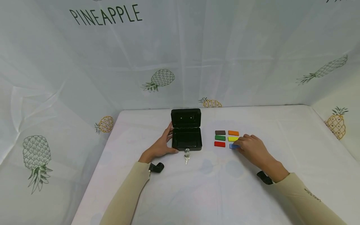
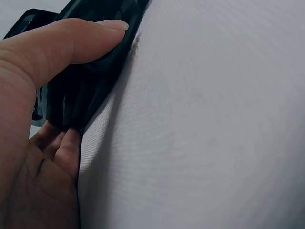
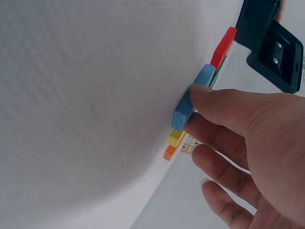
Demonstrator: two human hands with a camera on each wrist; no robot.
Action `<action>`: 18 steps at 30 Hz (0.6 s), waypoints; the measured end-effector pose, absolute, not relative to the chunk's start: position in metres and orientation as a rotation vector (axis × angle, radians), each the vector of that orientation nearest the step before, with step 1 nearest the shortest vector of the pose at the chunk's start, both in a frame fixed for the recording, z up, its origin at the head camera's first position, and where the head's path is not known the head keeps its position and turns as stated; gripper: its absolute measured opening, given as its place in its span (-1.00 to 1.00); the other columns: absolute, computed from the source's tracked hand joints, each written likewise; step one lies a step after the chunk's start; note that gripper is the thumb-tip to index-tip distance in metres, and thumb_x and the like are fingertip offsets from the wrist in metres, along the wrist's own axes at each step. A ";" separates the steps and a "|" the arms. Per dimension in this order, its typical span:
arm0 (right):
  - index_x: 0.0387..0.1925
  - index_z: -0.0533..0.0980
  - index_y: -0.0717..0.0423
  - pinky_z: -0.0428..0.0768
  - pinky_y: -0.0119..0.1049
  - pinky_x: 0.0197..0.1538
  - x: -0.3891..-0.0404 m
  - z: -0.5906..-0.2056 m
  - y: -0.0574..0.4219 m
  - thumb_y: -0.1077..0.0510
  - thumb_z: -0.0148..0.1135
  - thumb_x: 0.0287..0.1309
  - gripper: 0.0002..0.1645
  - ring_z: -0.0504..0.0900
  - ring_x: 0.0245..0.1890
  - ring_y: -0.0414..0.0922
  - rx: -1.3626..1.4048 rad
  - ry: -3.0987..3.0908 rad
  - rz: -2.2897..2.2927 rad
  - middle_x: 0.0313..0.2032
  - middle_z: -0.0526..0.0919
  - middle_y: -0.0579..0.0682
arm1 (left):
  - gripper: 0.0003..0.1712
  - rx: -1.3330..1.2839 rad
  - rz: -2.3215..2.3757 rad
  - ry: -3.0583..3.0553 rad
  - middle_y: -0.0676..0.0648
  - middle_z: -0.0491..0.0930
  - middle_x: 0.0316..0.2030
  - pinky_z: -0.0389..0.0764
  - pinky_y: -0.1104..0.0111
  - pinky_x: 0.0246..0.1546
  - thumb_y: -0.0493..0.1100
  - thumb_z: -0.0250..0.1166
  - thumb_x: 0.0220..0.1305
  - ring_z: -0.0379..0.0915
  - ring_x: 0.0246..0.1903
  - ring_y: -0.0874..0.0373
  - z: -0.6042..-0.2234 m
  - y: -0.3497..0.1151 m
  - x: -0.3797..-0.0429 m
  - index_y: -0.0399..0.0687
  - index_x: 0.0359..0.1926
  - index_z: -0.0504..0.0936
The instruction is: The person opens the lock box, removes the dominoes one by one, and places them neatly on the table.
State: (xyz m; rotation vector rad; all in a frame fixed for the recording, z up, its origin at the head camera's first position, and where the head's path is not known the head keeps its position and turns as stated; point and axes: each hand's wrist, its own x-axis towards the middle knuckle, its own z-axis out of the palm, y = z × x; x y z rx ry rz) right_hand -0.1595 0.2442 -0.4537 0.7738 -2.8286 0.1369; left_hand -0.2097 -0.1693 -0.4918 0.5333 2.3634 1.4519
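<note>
A small black cash box (image 1: 187,139) stands on the table with its lid raised and its inside bare. My left hand (image 1: 161,146) grips its left side, the thumb (image 2: 90,40) across the front corner and the fingers reaching along the side toward the back. Keys (image 1: 187,156) hang from the lock at the box's front. My right hand (image 1: 254,150) pinches a blue block (image 3: 190,102) between thumb and index finger, low at the table. Behind it lie a yellow block (image 1: 232,139) and an orange block (image 1: 233,133).
Between the box and the right hand, a brown block (image 1: 220,132), a green block (image 1: 220,137) and a red block (image 1: 219,144) lie in a column. White cloth covers the table (image 1: 197,193). A pineapple-print curtain (image 1: 239,62) hangs behind it and at the sides.
</note>
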 end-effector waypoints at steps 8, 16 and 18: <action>-0.16 0.80 0.21 0.78 0.07 -0.04 -0.156 -0.449 0.248 0.31 0.71 -0.11 -0.62 0.73 -0.14 0.12 0.753 -2.795 0.136 -0.21 0.83 0.11 | 0.57 0.542 1.441 2.353 -0.27 -0.11 0.64 0.13 0.07 0.64 -0.40 0.58 0.16 -0.05 0.63 -0.23 -0.489 -0.168 -0.208 0.22 0.71 -0.48; -0.10 0.77 0.25 0.75 0.17 -0.01 -0.156 -0.442 0.261 0.30 0.68 -0.05 -0.60 0.71 -0.11 0.16 0.664 -2.834 0.178 -0.13 0.81 0.18 | 0.59 0.535 1.417 2.378 -0.29 -0.14 0.65 0.10 0.08 0.65 -0.42 0.56 0.16 -0.06 0.64 -0.23 -0.487 -0.167 -0.205 0.18 0.70 -0.54; -0.11 0.77 0.26 0.76 0.18 -0.05 -0.156 -0.442 0.267 0.29 0.68 -0.05 -0.60 0.71 -0.12 0.17 0.643 -2.818 0.195 -0.13 0.80 0.18 | 0.59 0.537 1.405 2.384 -0.30 -0.17 0.65 0.09 0.04 0.65 -0.42 0.55 0.16 -0.06 0.63 -0.25 -0.487 -0.168 -0.204 0.16 0.69 -0.58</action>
